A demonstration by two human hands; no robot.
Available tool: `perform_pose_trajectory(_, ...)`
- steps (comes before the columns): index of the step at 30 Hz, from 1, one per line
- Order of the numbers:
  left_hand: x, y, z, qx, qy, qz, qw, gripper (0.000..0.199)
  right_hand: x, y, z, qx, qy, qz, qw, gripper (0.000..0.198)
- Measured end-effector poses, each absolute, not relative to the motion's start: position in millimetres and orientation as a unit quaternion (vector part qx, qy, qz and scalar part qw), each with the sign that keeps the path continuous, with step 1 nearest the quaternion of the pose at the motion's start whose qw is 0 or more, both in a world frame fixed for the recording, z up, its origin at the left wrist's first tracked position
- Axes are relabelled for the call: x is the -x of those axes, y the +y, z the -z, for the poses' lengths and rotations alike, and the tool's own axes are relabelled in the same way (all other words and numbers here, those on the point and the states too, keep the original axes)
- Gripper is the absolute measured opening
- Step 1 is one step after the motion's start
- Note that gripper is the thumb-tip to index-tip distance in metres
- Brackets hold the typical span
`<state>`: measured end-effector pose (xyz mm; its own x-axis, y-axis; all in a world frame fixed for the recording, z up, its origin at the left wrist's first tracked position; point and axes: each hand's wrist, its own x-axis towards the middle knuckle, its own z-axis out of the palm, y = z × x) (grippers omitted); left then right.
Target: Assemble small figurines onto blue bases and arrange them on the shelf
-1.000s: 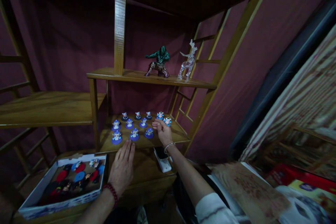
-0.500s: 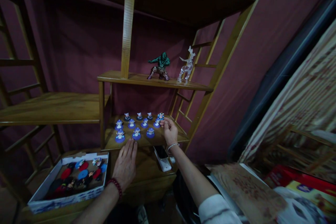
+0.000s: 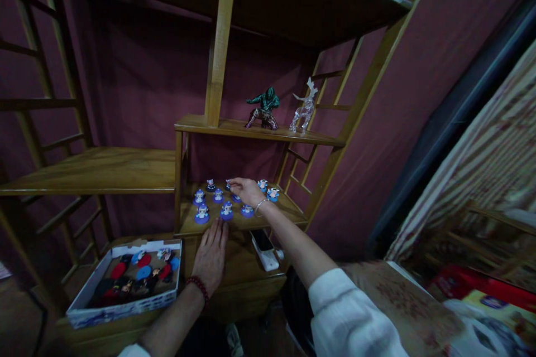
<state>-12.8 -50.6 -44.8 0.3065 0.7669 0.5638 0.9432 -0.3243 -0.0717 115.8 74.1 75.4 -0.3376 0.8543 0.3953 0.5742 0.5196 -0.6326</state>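
Note:
My right hand (image 3: 248,191) reaches over the lower shelf from the right. Its thumb and fingers are closed at a small black-based figurine (image 3: 228,184) in the back row, partly covering it. My left hand (image 3: 211,251) lies flat at the shelf's front edge, fingers straight and holding nothing, just below a purple-based figurine (image 3: 226,211). Several more small figurines stand in rows, among them a purple-based one (image 3: 201,213) at front left and a blue-based one (image 3: 272,194) at the right. My right hand and wrist hide part of the middle row.
A shallow box (image 3: 125,309) with several red, blue and black figurines stands at lower left. Beside my right forearm lies a phone (image 3: 262,240) on a white device (image 3: 268,259). The shelf above carries a green-and-bronze crouching figure (image 3: 264,109) and a clear deer statuette (image 3: 304,109).
My right hand has moved left from the right end of the rows to the back row. A blue-based figurine now shows at the right. My left hand stays at the edge; the view has shifted.

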Motion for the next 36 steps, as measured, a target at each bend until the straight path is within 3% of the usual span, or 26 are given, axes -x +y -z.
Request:
perform_pose_trajectory(6,17.0,-47.7,48.3,0.797,-0.517,0.248,0.189,0.066,-90.1,85.6,-91.3,0.490,-0.841,-0.094,0.208,0.033)
perform_pose_trajectory(14,17.6,-47.3,48.6,0.800,-0.517,0.238,0.191,0.067,-62.3,109.1,-85.8,0.495,-0.862,-0.074,0.085,0.049)
perform_pose_trajectory(24,18.9,-45.5,51.0,0.803,-0.511,0.243,0.189,0.067,-51.2,117.6,-79.0,0.520,-0.849,-0.075,0.052,0.041)
perform_pose_trajectory(36,19.2,-42.1,56.4,0.800,-0.509,0.250,0.193,0.065,-47.7,123.0,-68.5,0.524,-0.843,-0.084,0.081,0.031)
